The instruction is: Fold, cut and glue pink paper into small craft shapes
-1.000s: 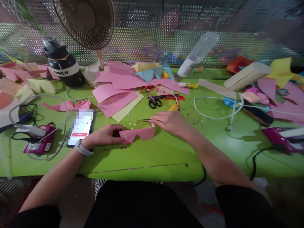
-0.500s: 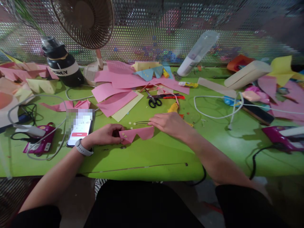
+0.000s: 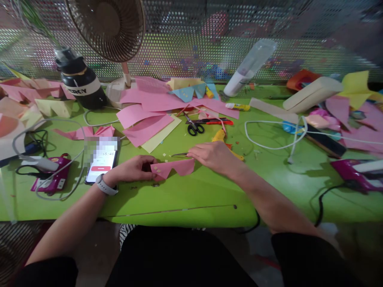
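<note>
My left hand [image 3: 139, 168] grips the left end of a pink paper cutout [image 3: 182, 167] with a notch in its lower edge and small yellow squares near its left end. In my right hand [image 3: 206, 155] is a pair of tweezers [image 3: 179, 154], pointing left above the cutout's top edge. The tweezer tips are close together, near several tiny yellow paper pieces [image 3: 164, 154] on the green table [image 3: 191, 195]. Whether the tips hold a piece is too small to tell. The right hand's fingers are pinched at the cutout's right end.
Left of my hands lies a phone [image 3: 101, 161], beside a purple power strip [image 3: 52, 175]. Behind them are pink sheets [image 3: 149, 129], black scissors [image 3: 194, 126], a glue stick [image 3: 237, 107] and a fan [image 3: 104, 28]. A white cable [image 3: 269, 147] loops at right.
The tweezers' two arms have come closer together beside the tiny yellow pieces. Both hands keep nearly the same place, and the cutout stays in the left hand.
</note>
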The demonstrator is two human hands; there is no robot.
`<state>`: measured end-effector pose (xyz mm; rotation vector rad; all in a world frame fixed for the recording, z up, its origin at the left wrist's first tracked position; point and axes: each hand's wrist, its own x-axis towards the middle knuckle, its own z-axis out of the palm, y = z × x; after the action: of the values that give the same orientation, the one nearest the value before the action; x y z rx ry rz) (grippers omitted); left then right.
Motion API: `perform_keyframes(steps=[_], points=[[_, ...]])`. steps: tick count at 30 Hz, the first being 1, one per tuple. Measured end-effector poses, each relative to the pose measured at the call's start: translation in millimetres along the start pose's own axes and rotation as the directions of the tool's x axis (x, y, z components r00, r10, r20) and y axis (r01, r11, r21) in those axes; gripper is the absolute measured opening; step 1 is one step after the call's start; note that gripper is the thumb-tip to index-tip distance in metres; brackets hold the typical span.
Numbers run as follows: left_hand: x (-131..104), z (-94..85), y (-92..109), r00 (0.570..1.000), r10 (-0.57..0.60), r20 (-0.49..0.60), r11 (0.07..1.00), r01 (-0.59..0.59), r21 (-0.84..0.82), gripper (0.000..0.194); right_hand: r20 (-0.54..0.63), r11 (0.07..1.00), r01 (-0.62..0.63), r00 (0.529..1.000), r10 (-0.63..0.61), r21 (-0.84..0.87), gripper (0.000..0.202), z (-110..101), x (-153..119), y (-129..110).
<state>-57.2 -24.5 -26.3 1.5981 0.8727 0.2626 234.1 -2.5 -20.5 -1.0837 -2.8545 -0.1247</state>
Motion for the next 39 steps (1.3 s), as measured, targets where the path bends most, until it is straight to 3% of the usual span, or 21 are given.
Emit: perform_keyframes(steps=[5, 9, 11, 15, 21, 28, 39], points=[[0, -1.5, -5, 1.0, -0.001, -0.02, 1.0, 0.0, -0.029, 0.035, -0.093, 0.999, -0.022, 0.995, 0.025, 0.032, 0.039, -4, -2, 6], [1, -2.8, -7, 0.999, -0.023, -0.029, 0.998, 0.021, -0.057, 0.032, -0.28, 0.995, -0.07, 0.956, 0.086, 0.068, 0.037, -22, -11, 8], [2, -2.5, -6, 0.999, -0.031, -0.029, 0.993, 0.027, -0.114, 0.029, -0.311, 0.995, -0.054, 0.947, 0.076, 0.081, 0.035, -32, -17, 4], [2, -0.8, -4, 0.998, -0.056, -0.004, 0.968, 0.053, -0.245, 0.03, -0.275, 0.997, 0.071, 0.96, -0.058, 0.035, 0.032, -47, -24, -16], [3, 1.4, -2, 0.997, -0.077, 0.012, 0.949, 0.077, -0.307, 0.029, -0.315, 0.977, 0.198, 0.924, -0.215, -0.085, 0.035, -52, -20, -38], [2, 0.3, -2, 0.996, -0.094, 0.006, 0.933, 0.09, -0.348, 0.025, -0.27, 0.968, 0.187, 0.936, -0.227, -0.167, 0.037, -52, -18, -45], [3, 2.4, 2, 0.99, -0.141, 0.016, 0.918, 0.137, -0.373, 0.022, -0.224, 0.968, 0.199, 0.947, -0.23, -0.156, 0.03, -55, -22, -49]])
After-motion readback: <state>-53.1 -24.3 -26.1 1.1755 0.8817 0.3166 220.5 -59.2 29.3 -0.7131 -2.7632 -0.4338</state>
